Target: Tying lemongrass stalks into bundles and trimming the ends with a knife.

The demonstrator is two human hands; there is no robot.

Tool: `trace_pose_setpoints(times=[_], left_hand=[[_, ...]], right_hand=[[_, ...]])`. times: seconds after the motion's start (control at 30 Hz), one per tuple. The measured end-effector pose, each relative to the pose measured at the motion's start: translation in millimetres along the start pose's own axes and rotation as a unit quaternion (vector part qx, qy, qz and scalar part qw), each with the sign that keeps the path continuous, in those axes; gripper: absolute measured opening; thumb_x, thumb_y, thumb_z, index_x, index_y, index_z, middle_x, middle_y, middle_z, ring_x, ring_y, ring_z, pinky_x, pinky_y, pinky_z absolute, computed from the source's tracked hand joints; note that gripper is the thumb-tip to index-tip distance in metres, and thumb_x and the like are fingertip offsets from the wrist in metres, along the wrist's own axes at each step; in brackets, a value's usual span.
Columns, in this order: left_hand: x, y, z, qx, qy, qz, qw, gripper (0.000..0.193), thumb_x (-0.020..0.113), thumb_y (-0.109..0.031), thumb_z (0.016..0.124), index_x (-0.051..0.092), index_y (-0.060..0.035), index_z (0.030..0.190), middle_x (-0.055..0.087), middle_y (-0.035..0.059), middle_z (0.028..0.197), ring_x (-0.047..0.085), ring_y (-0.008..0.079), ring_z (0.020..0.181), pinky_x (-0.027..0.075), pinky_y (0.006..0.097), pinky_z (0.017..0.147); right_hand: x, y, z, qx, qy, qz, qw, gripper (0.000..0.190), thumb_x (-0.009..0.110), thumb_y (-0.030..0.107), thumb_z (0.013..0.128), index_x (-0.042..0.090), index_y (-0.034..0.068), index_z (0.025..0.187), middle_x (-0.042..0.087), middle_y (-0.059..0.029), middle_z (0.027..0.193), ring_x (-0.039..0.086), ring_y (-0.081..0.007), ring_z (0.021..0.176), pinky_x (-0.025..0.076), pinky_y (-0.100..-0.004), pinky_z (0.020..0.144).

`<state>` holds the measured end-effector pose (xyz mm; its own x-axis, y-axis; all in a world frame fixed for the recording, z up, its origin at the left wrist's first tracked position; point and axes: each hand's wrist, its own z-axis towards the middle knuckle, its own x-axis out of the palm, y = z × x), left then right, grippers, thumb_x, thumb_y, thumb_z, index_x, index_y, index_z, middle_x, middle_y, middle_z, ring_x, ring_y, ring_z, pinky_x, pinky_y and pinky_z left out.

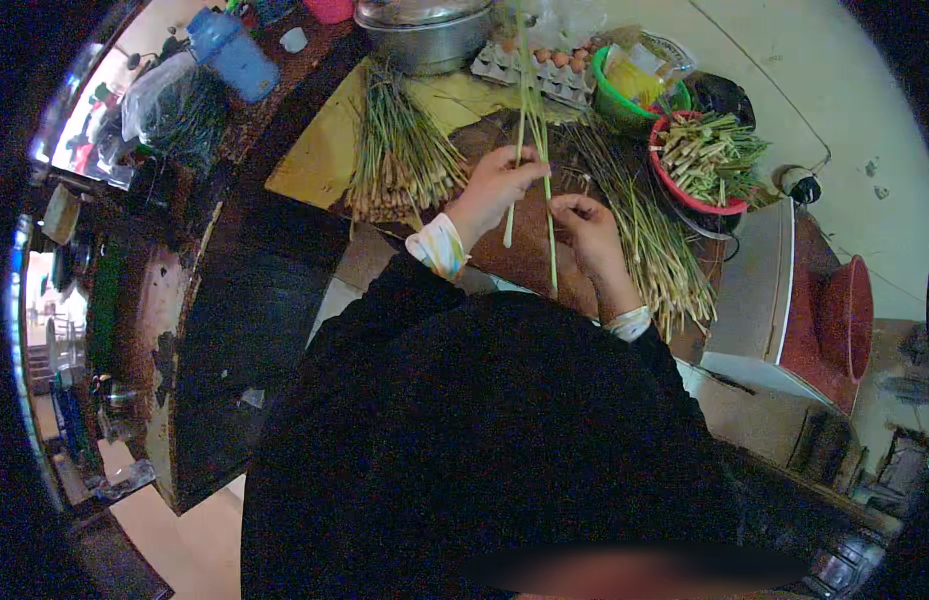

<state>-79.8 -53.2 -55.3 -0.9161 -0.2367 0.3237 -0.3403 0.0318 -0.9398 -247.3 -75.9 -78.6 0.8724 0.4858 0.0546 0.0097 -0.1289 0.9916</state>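
Observation:
My left hand (496,186) holds a few long green stalks (530,105) above the table, their pale lower ends hanging down. One stalk (552,259) drops lower than the others, and the fingertips of my right hand (590,234) pinch it below my left hand. Left of my hands lies a large bundle of trimmed stalks (404,161), cut ends towards me. A looser pile of thin stalks (663,274) spreads out beside my right hand and partly behind it. Short cut pieces (708,154) fill a red basin (689,201) at the right.
At the back stand a lidded metal pot (427,37), an egg tray (498,64) with several brown eggs, and a green basin (607,101) with bagged items. A blue plastic jug (236,56) is at the far left. A white-sided cabinet (749,292) borders the right.

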Motion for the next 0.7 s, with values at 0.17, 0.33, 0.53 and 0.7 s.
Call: trace_pose_setpoints(times=[0.17, 0.33, 0.53, 0.7], left_hand=[[12.8, 7.8, -10.4, -0.024, 0.022, -0.045, 0.998, 0.014, 0.065, -0.014, 0.075, 0.059, -0.0079, 0.085, 0.045, -0.0057, 0.058, 0.037, 0.0032, 0.048, 0.024, 0.0183, 0.043], [30.8, 6.9, -21.2, -0.03, -0.017, -0.064, 0.997, 0.012, 0.064, -0.013, 0.077, 0.058, -0.0081, 0.085, 0.046, -0.0049, 0.06, 0.038, 0.0033, 0.05, 0.025, 0.0181, 0.043], [42.6, 16.5, -27.9, 0.039, -0.037, -0.06, 0.997, 0.008, 0.054, -0.015, 0.085, 0.05, -0.0089, 0.087, 0.054, 0.0001, 0.067, 0.04, 0.0046, 0.053, 0.03, 0.0187, 0.045], [33.6, 24.2, -27.2, 0.07, -0.092, -0.136, 0.984, 0.004, 0.048, -0.015, 0.089, 0.045, -0.0124, 0.092, 0.055, 0.0025, 0.073, 0.041, 0.0062, 0.054, 0.032, 0.0192, 0.047]], right_hand=[[-8.3, 3.4, -13.9, 0.033, 0.002, 0.067, 0.997, 0.011, 0.053, 0.011, 0.086, 0.057, 0.002, 0.089, 0.058, -0.0017, 0.077, 0.055, -0.0108, 0.064, 0.048, -0.0261, 0.058], [-14.0, -3.9, -22.4, -0.004, -0.035, 0.095, 0.995, 0.013, 0.047, 0.014, 0.089, 0.055, 0.003, 0.089, 0.055, -0.0014, 0.075, 0.05, -0.0102, 0.06, 0.042, -0.0238, 0.053], [-25.3, -21.4, -27.9, -0.078, -0.055, 0.049, 0.994, 0.018, 0.044, 0.023, 0.092, 0.048, 0.008, 0.085, 0.048, 0.0007, 0.069, 0.042, -0.0073, 0.055, 0.034, -0.0216, 0.049], [-13.7, -27.0, -40.3, -0.078, 0.124, -0.048, 0.988, 0.023, 0.042, 0.031, 0.093, 0.047, 0.009, 0.09, 0.046, 0.0004, 0.065, 0.043, -0.0072, 0.054, 0.036, -0.0217, 0.049]])
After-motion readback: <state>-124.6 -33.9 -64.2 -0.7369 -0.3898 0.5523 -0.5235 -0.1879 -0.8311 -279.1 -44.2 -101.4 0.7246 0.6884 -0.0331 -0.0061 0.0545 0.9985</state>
